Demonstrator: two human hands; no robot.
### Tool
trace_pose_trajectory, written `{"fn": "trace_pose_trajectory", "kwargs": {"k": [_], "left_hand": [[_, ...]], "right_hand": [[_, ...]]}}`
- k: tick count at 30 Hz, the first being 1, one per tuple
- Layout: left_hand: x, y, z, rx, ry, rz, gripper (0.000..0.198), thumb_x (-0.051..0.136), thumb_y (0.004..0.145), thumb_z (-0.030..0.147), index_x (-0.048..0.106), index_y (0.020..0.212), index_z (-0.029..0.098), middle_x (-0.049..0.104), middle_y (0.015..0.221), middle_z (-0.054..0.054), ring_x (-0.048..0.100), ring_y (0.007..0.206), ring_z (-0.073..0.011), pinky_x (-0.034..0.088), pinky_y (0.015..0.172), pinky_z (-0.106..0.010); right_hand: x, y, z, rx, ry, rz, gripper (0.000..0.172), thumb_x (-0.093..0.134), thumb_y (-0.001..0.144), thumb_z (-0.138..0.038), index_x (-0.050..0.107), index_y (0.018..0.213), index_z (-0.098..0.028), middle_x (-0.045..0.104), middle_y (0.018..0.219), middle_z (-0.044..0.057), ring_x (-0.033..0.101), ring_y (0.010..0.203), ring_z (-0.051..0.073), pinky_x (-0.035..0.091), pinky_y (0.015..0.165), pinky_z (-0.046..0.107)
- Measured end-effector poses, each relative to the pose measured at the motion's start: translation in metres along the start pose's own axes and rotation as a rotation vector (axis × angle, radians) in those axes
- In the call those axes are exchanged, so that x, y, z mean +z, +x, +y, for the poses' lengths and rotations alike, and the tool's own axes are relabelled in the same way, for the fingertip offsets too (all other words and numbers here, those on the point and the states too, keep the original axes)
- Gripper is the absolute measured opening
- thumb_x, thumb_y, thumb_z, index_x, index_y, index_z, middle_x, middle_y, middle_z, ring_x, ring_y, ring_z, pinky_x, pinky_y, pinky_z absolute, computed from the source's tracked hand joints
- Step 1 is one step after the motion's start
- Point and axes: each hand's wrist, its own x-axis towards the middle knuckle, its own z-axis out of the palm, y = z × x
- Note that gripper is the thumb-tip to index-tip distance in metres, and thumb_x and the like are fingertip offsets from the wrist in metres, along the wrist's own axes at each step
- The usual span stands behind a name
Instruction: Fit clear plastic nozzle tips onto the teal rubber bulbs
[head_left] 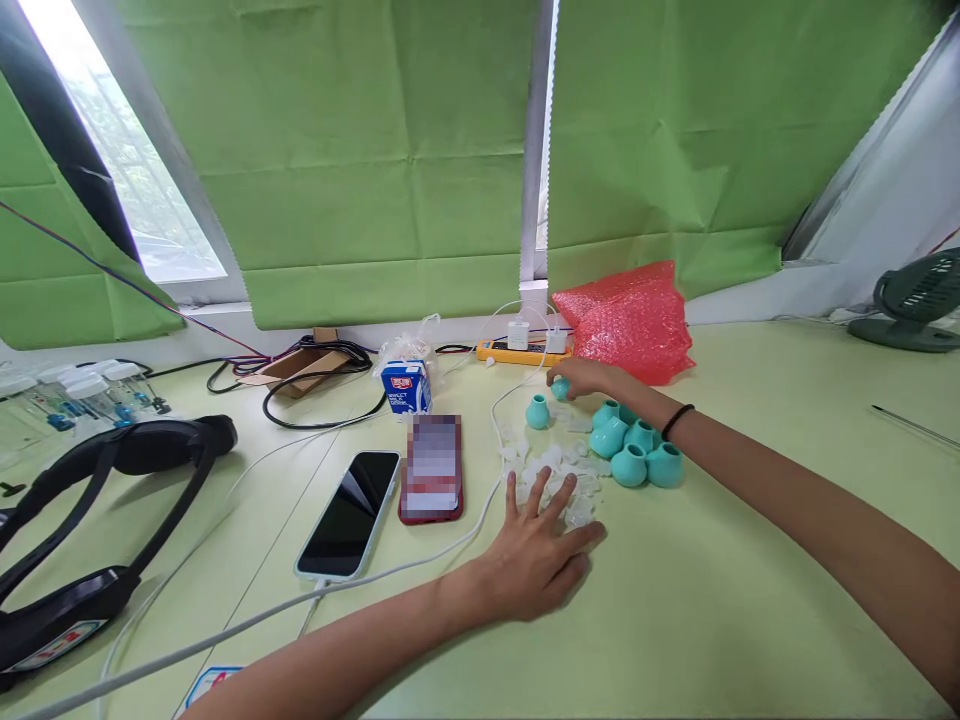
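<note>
My left hand (541, 550) lies with its fingers spread at the near edge of a scatter of translucent white pieces (562, 465). Farther back, my right hand (581, 378) has its fingers around a small turquoise pot (560, 389), just in front of the red bubble-wrap bag. Another turquoise pot (538, 412) stands by itself to the left of it. Several more turquoise pots (628, 465) are grouped under and beside my right forearm, close to the black band on my wrist.
A red bubble-wrap bag (626, 320) and an orange power strip (495, 351) are at the back. Two phones (351, 515), a blue carton (406, 388), a white cable and a black headset (67, 600) lie left. A fan (922, 300) stands far right.
</note>
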Motion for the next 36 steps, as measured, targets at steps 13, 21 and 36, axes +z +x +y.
{"fn": "trace_pose_trajectory", "kwargs": {"k": [13,21,36], "left_hand": [[0.005,-0.001,-0.002,-0.017,0.014,0.057,0.043,0.039,0.080,0.033,0.037,0.122,0.027,0.021,0.137,-0.008,0.013,0.123,-0.0374,0.013,0.088,-0.065],[0.002,-0.002,0.000,-0.042,0.057,0.083,0.036,0.040,0.078,0.030,0.046,0.113,0.026,0.034,0.129,-0.009,0.023,0.119,-0.0344,0.011,0.090,-0.063],[0.008,0.002,-0.010,-0.108,0.066,0.223,0.027,0.048,0.073,0.018,0.053,0.098,0.022,0.041,0.123,-0.008,0.028,0.114,-0.0313,0.022,0.090,-0.055]], "right_hand": [[0.003,-0.015,-0.007,0.000,-0.144,-0.019,0.052,0.072,0.039,-0.007,0.063,0.087,-0.023,0.058,0.090,0.008,0.053,0.088,0.030,0.043,0.070,0.044],[-0.039,-0.064,-0.052,-0.188,-0.168,0.464,0.042,0.057,0.068,-0.021,0.050,0.110,-0.020,0.041,0.113,0.012,0.037,0.102,0.033,0.036,0.078,0.048],[0.061,-0.145,-0.073,-0.292,0.187,0.387,0.028,0.037,0.083,-0.019,0.051,0.107,-0.018,0.054,0.092,0.010,0.053,0.085,0.022,0.049,0.068,0.037]]}}
